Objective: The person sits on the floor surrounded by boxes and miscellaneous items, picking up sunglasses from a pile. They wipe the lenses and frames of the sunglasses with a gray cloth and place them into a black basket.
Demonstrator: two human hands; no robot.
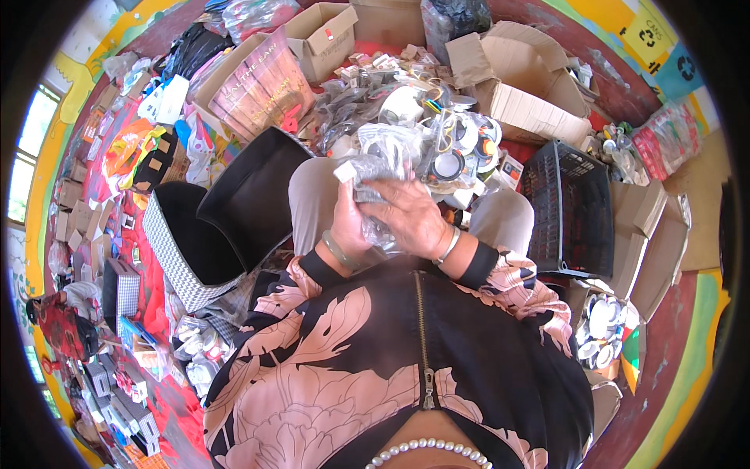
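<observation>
Between my knees, my left hand [348, 223] and my right hand [412, 217] hold a crumpled clear plastic bag [367, 168] together. My left fingers are closed around its near left side, largely behind the bundle. Across the front, my right fingers are bent and pressed onto the plastic. Greyish contents seem to be inside, but their kind cannot be made out. Just beyond my hands lies a heap of bagged items with white round pieces [402, 104] and a black-rimmed disc [448, 166].
Two open black-lined boxes, one plain [254, 184] and one patterned [168, 258], stand at my left. A black plastic crate [566, 211] is at my right. Cardboard boxes [320, 35] and a large open carton [539, 109] stand beyond the heap. Mixed goods cover the floor at far left.
</observation>
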